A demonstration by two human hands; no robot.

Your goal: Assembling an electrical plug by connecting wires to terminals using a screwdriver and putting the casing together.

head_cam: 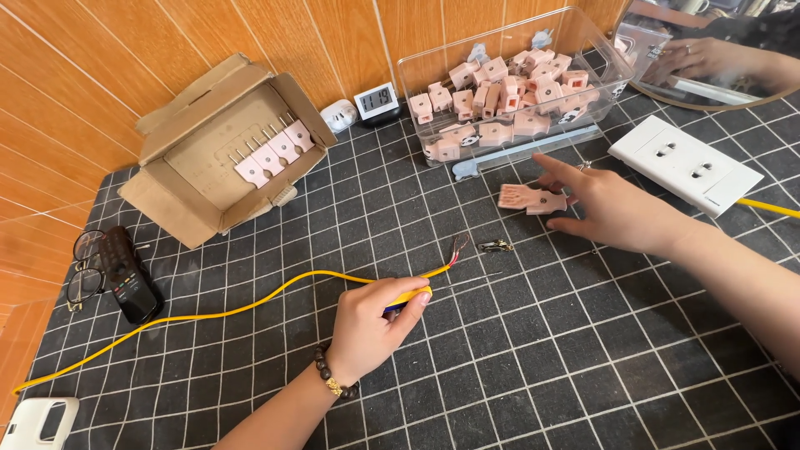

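We see our left hand [367,325], with a dark beaded bracelet at the wrist, curled closed around a thin yellow insulated cable [250,304] near its stripped end, where bare copper strands fan out over the bench [517,367], a black mat gridded with white lines. Our right hand [612,208] lies open, fingers spread, touching a flat pale pink plastic plug shell [529,198]. A small metal clip [496,245] rests between cable end and shell. Behind, a clear rigid plastic bin [600,50] holds a heap of matching pink plug parts, and an open brown cardboard box [218,137] holds four pink plugs with metal prongs in a row.
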